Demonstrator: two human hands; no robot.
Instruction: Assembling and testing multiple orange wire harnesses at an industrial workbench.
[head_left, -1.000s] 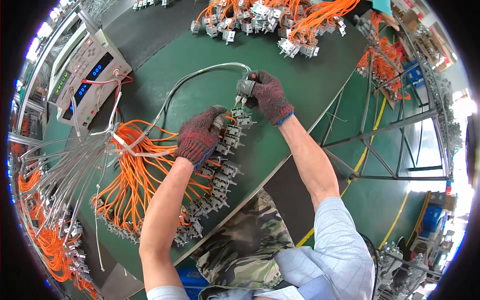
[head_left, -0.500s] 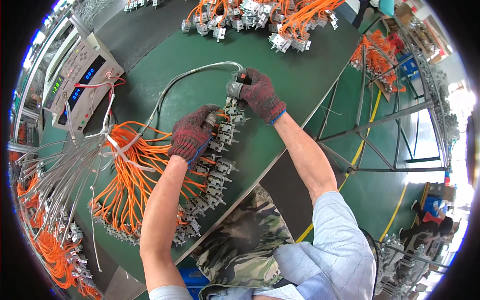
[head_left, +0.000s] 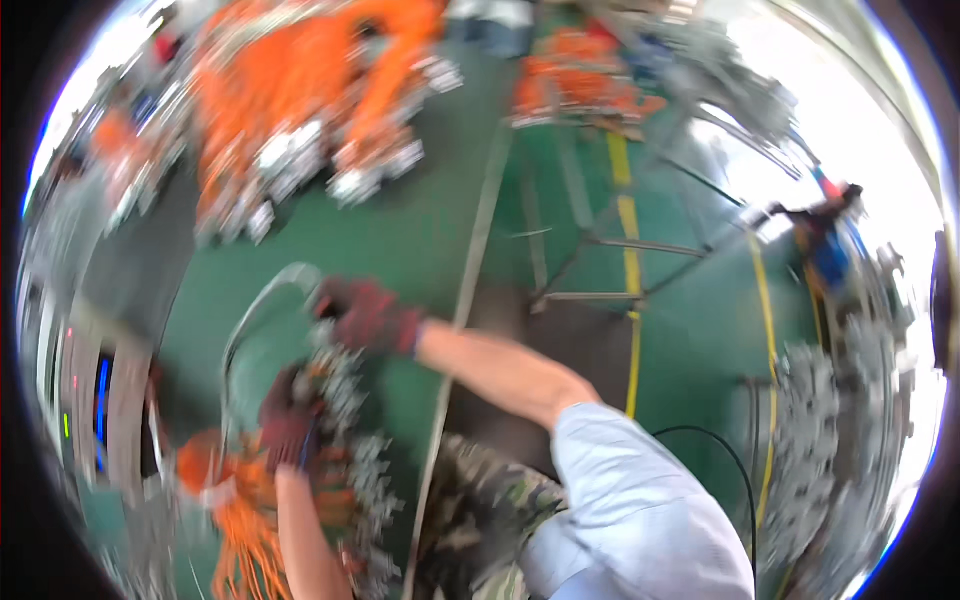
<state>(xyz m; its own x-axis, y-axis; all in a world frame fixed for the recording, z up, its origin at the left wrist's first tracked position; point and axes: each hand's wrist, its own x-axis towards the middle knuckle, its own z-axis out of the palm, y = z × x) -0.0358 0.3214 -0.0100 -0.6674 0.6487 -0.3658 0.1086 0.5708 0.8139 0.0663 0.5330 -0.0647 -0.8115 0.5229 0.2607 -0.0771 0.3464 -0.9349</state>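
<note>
The right hand's grip looks closed on the grey cable end; connector row runs toward the body, left hand resting on it, grip unclear.

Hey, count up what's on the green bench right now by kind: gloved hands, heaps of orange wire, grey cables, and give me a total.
Gloved hands: 2, the left hand and the right hand, both at a row of grey connectors.
Heaps of orange wire: 3, far left, far right, near; blur may hide more.
Looping grey cable: 1.
Total: 6.
</note>
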